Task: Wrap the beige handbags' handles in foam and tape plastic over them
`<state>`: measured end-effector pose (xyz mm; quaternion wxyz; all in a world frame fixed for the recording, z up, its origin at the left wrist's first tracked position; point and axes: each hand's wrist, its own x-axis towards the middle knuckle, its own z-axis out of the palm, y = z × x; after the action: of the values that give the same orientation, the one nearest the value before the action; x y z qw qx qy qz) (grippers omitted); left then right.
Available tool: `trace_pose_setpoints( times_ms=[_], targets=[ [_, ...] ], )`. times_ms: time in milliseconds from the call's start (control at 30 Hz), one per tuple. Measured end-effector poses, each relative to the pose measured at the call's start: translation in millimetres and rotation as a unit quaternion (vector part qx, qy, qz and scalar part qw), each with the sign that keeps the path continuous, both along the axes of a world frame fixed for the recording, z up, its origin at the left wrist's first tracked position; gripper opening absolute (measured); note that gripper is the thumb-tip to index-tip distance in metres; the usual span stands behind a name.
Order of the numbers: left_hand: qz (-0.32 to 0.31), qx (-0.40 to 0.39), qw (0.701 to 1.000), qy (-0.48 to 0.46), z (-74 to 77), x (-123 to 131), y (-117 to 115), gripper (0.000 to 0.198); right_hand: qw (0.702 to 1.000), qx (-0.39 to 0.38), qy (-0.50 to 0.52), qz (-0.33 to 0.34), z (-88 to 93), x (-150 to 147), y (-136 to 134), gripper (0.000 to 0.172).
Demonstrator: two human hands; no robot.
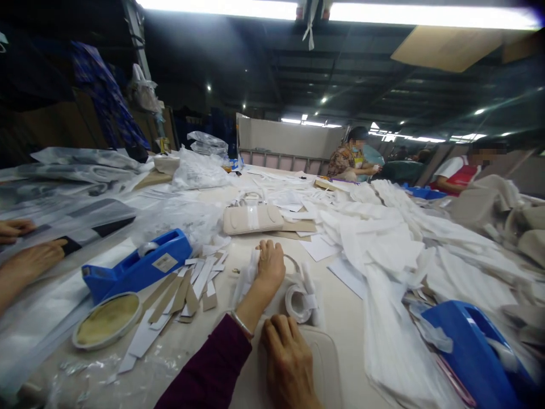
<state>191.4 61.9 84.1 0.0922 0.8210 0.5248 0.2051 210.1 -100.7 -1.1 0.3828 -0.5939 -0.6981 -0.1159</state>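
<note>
A beige handbag (pixel 327 363) lies flat on the table in front of me, its far part partly covered by white wrapping. My left hand (pixel 271 266), at the end of a purple sleeve, has curled fingers on white foam wrap (pixel 248 275) at the bag's far left. Nearer to me, my right hand (pixel 290 358) bends its closed fingers over the bag's edge; the fingertips are hidden. Right of the left hand is a coiled white roll (pixel 297 304), and a thin handle (pixel 293 262) arches behind it. Another cream handbag (pixel 252 219) with a wrapped middle sits farther back.
Blue tape dispensers stand left (pixel 138 264) and right (pixel 477 352). Cardboard strips (pixel 187 292) and a round shallow dish (pixel 107 321) lie at left. White foam sheets (pixel 383 267) heap up at right. A co-worker's hands (pixel 36 258) handle plastic bags at far left; other people sit beyond.
</note>
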Motion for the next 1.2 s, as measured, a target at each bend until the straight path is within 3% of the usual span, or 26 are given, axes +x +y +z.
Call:
trace_pose_setpoints(
  times_ms=[100, 233, 433, 567, 767, 933, 1100, 1200],
  targets=[
    [-0.019, -0.021, 0.999, -0.022, 5.2, 12.1, -12.2, 0.032, 0.999, 0.039, -0.03, -0.004, -0.1, -0.4, 3.1, 0.03],
    [-0.026, -0.111, 0.992, -0.049, -1.0, 30.1, -14.3, 0.02, 0.992, 0.105, -0.045, -0.054, -10.5, -0.7, 10.4, 0.024],
    [0.02, -0.138, 0.977, -0.161, -12.0, 29.7, -1.7, 0.023, 0.987, 0.079, -0.136, -0.039, -24.1, 9.8, 13.7, 0.017],
    [0.016, -0.125, 0.975, -0.185, -18.1, 24.5, -3.3, 0.024, 0.993, 0.067, -0.095, -0.018, -15.4, 7.1, 10.0, 0.024],
    [-0.028, -0.113, 0.974, -0.193, -17.5, 26.9, -4.9, 0.021, 1.0, -0.007, -0.021, -0.015, 12.5, -2.9, 3.2, 0.016],
    [-0.095, -0.09, 0.965, -0.229, -9.2, -2.1, -9.5, 0.022, 0.998, -0.041, -0.048, -0.021, 20.2, -0.4, -1.3, 0.021],
    [-0.081, -0.026, 0.96, -0.267, -6.8, -41.5, -31.4, 0.028, 0.998, -0.039, -0.044, -0.021, 19.0, -0.6, -2.3, 0.024],
    [-0.13, 0.017, 0.977, -0.171, -8.6, -39.8, -38.8, 0.032, 0.998, -0.026, -0.047, -0.028, 18.2, -1.1, -1.2, 0.022]
  ],
)
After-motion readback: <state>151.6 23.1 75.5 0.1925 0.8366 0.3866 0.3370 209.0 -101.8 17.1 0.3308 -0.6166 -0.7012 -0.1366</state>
